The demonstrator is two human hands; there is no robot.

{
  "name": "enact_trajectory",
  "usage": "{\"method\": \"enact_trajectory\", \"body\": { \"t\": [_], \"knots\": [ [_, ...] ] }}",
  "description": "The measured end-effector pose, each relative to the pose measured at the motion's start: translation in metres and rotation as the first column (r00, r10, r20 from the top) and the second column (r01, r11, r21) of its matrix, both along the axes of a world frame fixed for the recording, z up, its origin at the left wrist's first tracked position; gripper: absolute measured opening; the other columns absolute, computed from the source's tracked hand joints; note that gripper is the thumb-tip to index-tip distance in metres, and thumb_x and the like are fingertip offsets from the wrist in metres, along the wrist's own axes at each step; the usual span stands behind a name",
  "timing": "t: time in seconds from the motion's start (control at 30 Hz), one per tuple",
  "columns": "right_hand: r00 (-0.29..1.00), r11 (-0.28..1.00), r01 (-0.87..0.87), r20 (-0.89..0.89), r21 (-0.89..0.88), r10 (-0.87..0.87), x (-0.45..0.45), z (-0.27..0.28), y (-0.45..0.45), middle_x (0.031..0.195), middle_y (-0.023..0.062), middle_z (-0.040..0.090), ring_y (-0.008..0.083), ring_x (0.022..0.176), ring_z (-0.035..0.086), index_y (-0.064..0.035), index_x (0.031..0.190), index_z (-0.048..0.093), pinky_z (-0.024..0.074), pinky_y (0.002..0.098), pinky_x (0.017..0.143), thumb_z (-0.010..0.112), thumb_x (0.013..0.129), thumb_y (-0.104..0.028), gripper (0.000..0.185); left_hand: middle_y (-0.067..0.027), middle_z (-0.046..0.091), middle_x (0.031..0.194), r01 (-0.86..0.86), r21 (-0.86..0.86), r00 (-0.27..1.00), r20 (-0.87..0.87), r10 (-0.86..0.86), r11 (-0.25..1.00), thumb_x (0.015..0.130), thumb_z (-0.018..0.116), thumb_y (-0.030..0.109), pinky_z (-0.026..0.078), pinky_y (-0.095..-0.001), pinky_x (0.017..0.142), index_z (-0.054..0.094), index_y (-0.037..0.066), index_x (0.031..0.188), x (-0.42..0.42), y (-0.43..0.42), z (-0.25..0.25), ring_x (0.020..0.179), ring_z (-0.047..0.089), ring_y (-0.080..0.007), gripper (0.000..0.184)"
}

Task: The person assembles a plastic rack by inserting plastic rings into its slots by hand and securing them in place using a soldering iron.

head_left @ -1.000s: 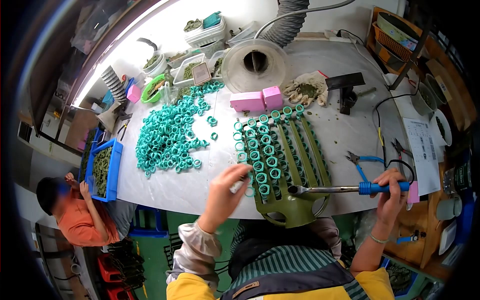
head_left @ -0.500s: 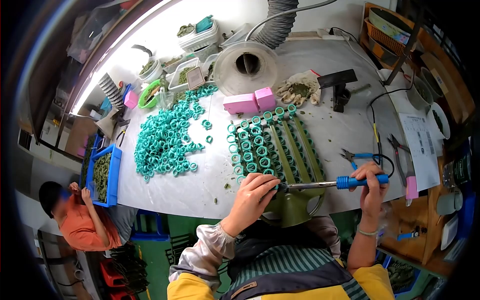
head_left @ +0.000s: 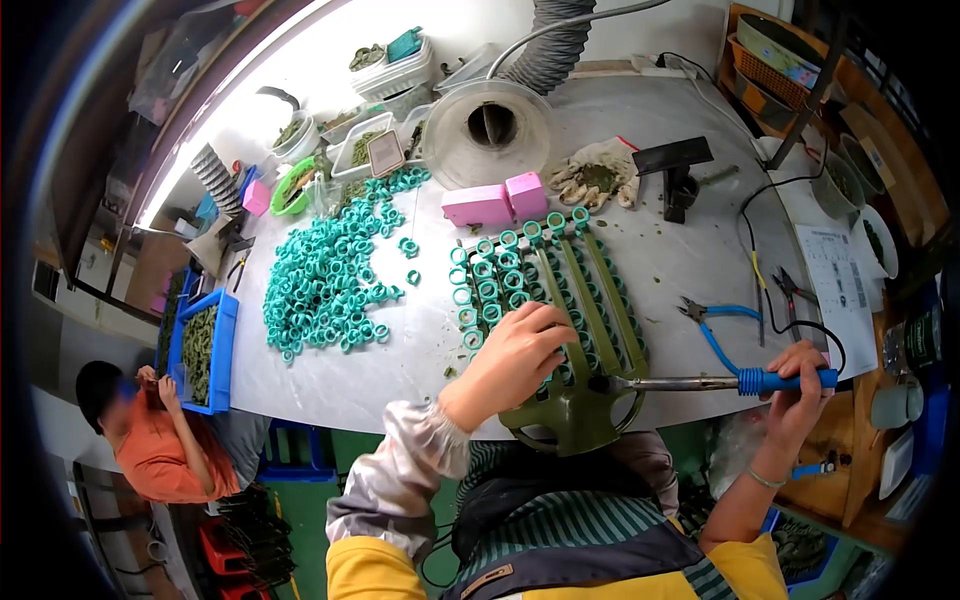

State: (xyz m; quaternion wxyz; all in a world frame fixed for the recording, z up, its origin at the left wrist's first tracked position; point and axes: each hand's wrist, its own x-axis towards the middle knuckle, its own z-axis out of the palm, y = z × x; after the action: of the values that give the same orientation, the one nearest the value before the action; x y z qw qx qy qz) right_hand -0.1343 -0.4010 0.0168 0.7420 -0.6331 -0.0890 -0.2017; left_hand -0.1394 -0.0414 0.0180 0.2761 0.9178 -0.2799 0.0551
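Grey smooth tabletop (head_left: 720,270) bears at its near edge a slatted olive-green frame (head_left: 572,420) with small teal rings (head_left: 484,269), where the left hand (head_left: 515,357), its pinch hidden, seems at ring-seating that calls next for careful alignment, while the right hand (head_left: 796,388) clasps a blue-handled, metal-shafted tool (head_left: 719,383).

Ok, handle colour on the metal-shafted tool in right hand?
Blue handle; best in the head view.

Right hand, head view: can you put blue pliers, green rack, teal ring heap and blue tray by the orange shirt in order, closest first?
From the right hand:
1. Blue pliers, left of it.
2. Green rack, below the left hand.
3. Teal ring heap, left of the rack.
4. Blue tray, far left.
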Motion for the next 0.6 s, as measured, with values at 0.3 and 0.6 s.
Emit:
{"method": "enact_trajectory", "body": {
  "t": [0.3,0.6],
  "knots": [
    [0.999,0.999,0.039,0.005,0.019,-0.039,-0.008,-0.002,-0.013,0.071,0.0086,0.051,0.0176,0.066,0.053,-0.0041,0.071,0.052,0.0475,0.0313,0.066,0.054,0.088,-0.017,0.022,-0.0102,0.055,0.101,0.132,0.399,0.988,-0.124,-0.089,0.907,0.072,0.072,0.001,0.052,-0.0400,0.080,0.056,0.004,0.109,0.032,-0.023,-0.013,0.099,0.057,-0.0312,0.040],
    [0.997,0.997,0.074,0.036,0.026,-0.075,-0.009,-0.003,-0.018,0.071,0.0089,0.053,0.0174,0.064,0.053,-0.0041,0.068,0.052,0.0472,0.0299,0.063,0.055,0.088,-0.017,0.024,-0.0095,0.057,0.101,0.172,0.403,0.984,-0.119,-0.135,0.899,0.071,0.066,-0.004,0.052,-0.0394,0.079,0.058,0.005,0.110,0.035,-0.022,-0.008,0.096,0.058,-0.0304,0.042]
  ]
}}
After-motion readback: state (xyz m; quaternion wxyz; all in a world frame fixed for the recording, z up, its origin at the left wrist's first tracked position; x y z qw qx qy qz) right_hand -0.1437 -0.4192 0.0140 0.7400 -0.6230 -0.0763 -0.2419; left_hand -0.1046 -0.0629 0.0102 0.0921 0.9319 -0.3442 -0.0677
